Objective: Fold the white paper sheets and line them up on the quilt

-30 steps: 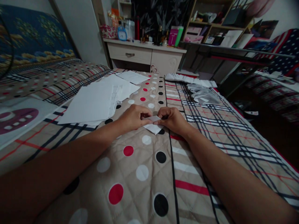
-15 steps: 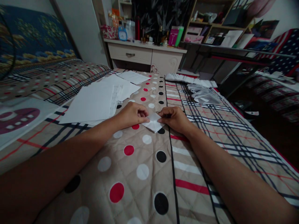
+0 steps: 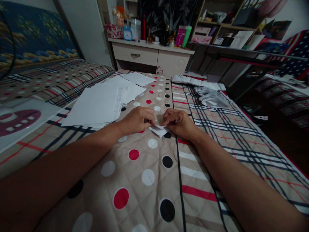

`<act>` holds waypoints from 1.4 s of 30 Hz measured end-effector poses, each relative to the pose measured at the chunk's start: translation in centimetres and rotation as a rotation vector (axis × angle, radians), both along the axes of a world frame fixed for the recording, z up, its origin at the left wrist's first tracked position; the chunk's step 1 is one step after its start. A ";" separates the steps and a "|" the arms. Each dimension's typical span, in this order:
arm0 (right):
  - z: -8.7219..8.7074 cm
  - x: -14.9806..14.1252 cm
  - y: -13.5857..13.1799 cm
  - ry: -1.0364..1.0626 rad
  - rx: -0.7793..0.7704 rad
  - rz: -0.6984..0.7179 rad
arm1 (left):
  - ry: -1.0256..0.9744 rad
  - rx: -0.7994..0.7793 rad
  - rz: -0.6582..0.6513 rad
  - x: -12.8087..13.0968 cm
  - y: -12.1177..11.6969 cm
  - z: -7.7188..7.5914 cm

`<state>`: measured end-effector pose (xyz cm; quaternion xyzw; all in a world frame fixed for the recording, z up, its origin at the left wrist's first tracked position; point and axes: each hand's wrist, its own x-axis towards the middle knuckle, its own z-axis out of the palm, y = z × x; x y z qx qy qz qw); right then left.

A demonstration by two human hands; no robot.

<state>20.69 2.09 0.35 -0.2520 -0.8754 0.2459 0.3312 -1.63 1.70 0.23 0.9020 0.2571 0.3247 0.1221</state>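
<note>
A small white folded paper (image 3: 159,131) lies on the polka-dot bedspread between my hands, its near corner pointing toward me. From the left, my left hand (image 3: 142,120) pinches its far edge with closed fingers. My right hand (image 3: 178,121) grips the same paper from the right, fingers curled. The far part of the paper is turned over toward me, and the fingertips of both hands nearly meet on it. Fingers hide the paper's side corners.
White paper sheets (image 3: 94,104) spread left of my hands, beside a clear plastic bag (image 3: 43,111) with a purple print. On the right are a row of folded white papers (image 3: 198,82) and another pile of folded pieces (image 3: 212,98). A white dresser (image 3: 135,54) stands beyond the bed.
The far corner of the paper has been folded over toward me. My two hands have come closer together, and the paper now looks shorter.
</note>
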 end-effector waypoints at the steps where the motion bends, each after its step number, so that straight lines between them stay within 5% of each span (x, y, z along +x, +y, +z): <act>1: 0.1 0.0 0.0 -0.007 0.007 0.012 | 0.010 -0.003 -0.007 -0.1 0.0 0.0; 18: 0.5 -0.2 -0.4 -0.027 -0.055 0.114 | 0.053 -0.135 -0.057 0.1 -0.4 0.2; 42: 0.7 -0.4 -0.6 -0.088 -0.011 0.162 | 0.054 -0.053 -0.055 0.2 -0.9 0.3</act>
